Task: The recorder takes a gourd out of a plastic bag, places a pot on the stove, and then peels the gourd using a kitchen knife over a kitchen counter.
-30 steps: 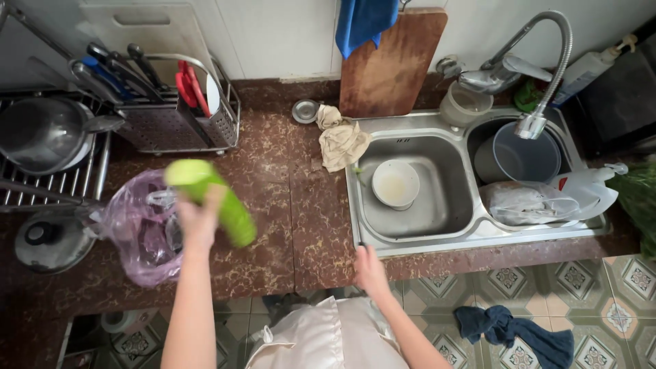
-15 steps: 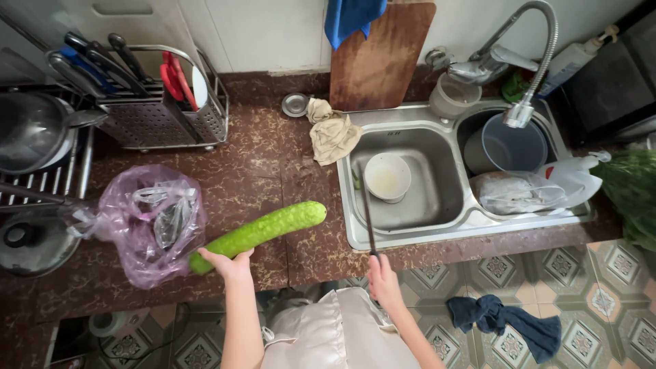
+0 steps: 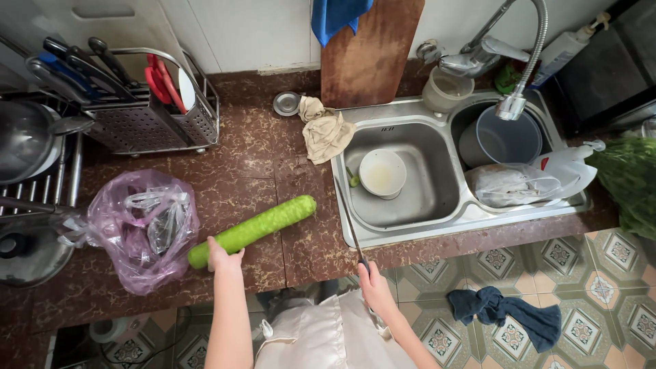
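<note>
Head view, looking straight down: at six o'clock sits the person's pale apron (image 3: pixel 321 342), and both forearms reach up from it. The left hand (image 3: pixel 222 256) is closed over the near end of a long green gourd (image 3: pixel 256 229), which lies flat on the brown speckled countertop (image 3: pixel 273 171), its far end pointing toward two o'clock. The right hand (image 3: pixel 376 283) grips the handle of a knife (image 3: pixel 350 225); its thin blade runs toward twelve o'clock along the sink's left rim, just right of the gourd's far tip and apart from it. The two hands are well apart, one on each thing.

At nine o'clock from the left hand, a crumpled purple plastic bag (image 3: pixel 140 229) rests on the counter, touching the gourd's near end. At four o'clock, on the patterned tile floor (image 3: pixel 574 266), lies a dark blue cloth (image 3: pixel 509 314).

Farther out, at one o'clock, the steel double sink (image 3: pixel 410 232) holds a white bowl (image 3: pixel 383 172) in its left basin; the right basin has a grey pot (image 3: pixel 502 137) under the faucet (image 3: pixel 512 61) and clear plastic wrapping (image 3: pixel 526 181). A beige rag (image 3: pixel 326 130) lies at the sink's left corner. At eleven o'clock stands a wire rack (image 3: pixel 147 109) with knives and red utensils. Against the wall at twelve o'clock leans a wooden cutting board (image 3: pixel 369 51) with a blue towel (image 3: pixel 338 15) beside it. Leafy greens (image 3: pixel 632 181) show at the three o'clock edge.
</note>
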